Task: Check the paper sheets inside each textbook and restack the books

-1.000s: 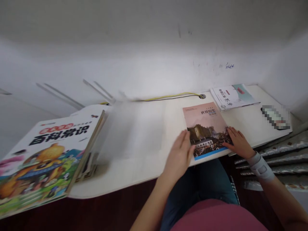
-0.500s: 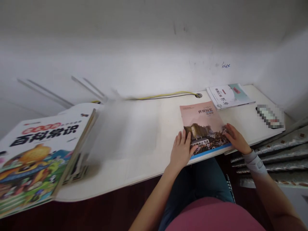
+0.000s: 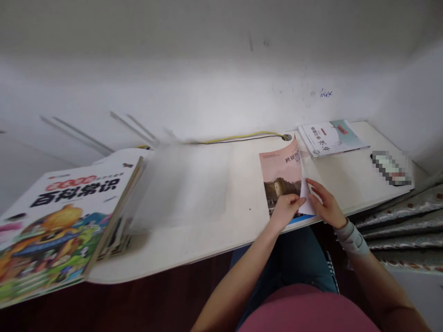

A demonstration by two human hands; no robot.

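A book with a pink cover and a picture of a stone fortress (image 3: pixel 280 177) lies at the front edge of the white desk. Its front cover is lifted on the right side and curls over to the left. My left hand (image 3: pixel 286 211) pinches the lower right part of that cover between thumb and fingers. Just right of the curled edge is my right hand (image 3: pixel 326 206), fingers apart and the tips close to the page edge; whether they touch it I cannot tell. A grey band circles my right wrist.
Behind and to the right lies a white and green booklet (image 3: pixel 334 138). A blurred-out phone-like object (image 3: pixel 391 168) is at the right end. On the left, a large colourful book (image 3: pixel 69 221) rests on other books. A yellow cable (image 3: pixel 238 136) runs along the wall. Folded silvery fabric (image 3: pixel 401 221) hangs at right.
My left hand has moved right from the book's left side and now grips the cover. The cover has risen from flat to curled leftward. My right hand has shifted slightly left and down.
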